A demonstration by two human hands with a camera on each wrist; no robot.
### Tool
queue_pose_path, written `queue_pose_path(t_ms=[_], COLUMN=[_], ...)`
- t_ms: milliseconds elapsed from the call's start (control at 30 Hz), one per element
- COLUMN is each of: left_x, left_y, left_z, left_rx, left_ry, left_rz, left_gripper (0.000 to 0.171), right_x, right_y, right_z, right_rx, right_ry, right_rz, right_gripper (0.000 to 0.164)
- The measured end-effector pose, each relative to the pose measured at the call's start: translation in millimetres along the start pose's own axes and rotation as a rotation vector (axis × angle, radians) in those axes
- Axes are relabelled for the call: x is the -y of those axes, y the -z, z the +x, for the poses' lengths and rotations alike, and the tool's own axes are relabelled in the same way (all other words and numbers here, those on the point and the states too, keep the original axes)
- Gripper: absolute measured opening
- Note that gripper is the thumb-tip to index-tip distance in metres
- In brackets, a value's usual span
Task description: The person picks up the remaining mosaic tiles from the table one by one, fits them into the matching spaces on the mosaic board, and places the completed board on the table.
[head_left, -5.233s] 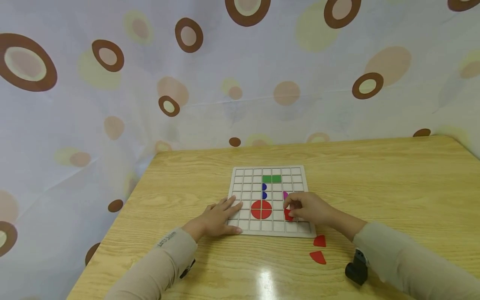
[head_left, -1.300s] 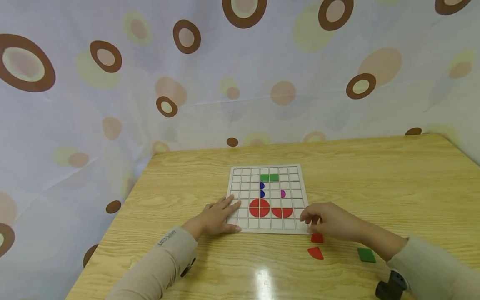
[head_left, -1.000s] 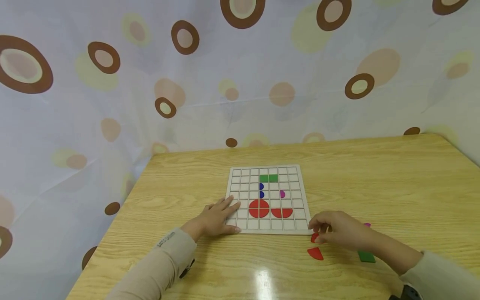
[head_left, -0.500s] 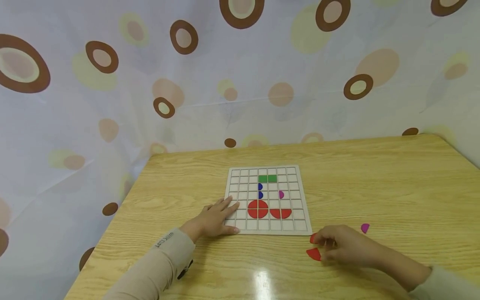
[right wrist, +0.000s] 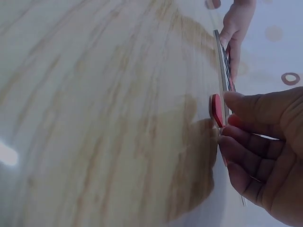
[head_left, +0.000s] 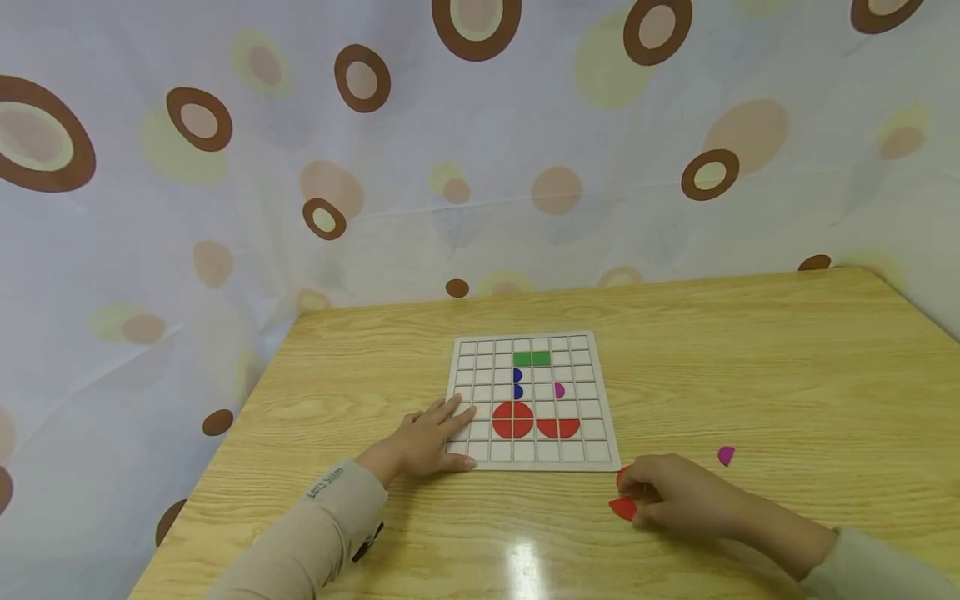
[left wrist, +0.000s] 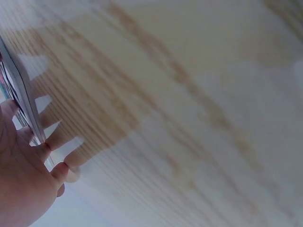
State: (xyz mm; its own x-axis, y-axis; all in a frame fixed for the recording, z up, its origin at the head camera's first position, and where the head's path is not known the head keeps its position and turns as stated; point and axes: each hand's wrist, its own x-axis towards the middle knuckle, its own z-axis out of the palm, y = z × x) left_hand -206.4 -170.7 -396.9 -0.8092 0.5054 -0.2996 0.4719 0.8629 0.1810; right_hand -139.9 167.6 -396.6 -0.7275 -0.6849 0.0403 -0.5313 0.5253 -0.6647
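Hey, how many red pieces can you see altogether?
8: four forming a red circle and two a red half circle on the board, plus two loose red pieces by the right hand, which might hide more.

The board (head_left: 542, 392) lies on the table (head_left: 360, 367), with set pieces (head_left: 504, 428) in its cells. Before its near right corner are two loose pieces (head_left: 622, 508); another piece (head_left: 726, 456) lies right of them.

Printed in dark, slightly blurred lettering (head_left: 325, 482) on the cuff of the beige left sleeve (head_left: 307, 533), slanting upward to the right in the head view: "Lets Slim".
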Motion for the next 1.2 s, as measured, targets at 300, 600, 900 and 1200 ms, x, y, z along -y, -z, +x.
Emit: queue_pose_path(t_ms=[300, 600, 900, 1200], left_x=[-0.7, -0.5, -0.7, 0.2], left_y=[0.8, 1.6, 1.3, -1.2], left_z=[-1.0, -0.2, 0.0, -0.3], left_rx=[0.0, -0.005, -0.009, -0.012], left_ry=[0.002, -0.003, -0.006, -0.013], left_rz=[-0.025, -0.015, -0.011, -0.013], left_gripper=[0.075, 0.074, 0.074, 0.074], right_x=[6.4, 8.0, 7.1, 3.4], right_y=[-2.1, -2.5, -4.8, -5.4], right_z=[5.2, 4.8, 3.9, 1.6], right_rx=[0.003, -0.004, 0.0, 0.015], right_ry=[-0.048, -0.06, -0.055, -0.053], right_rz=[-0.142, -0.107, 0.001, 0.11], right_gripper=[0.015, 0.018, 0.021, 0.016])
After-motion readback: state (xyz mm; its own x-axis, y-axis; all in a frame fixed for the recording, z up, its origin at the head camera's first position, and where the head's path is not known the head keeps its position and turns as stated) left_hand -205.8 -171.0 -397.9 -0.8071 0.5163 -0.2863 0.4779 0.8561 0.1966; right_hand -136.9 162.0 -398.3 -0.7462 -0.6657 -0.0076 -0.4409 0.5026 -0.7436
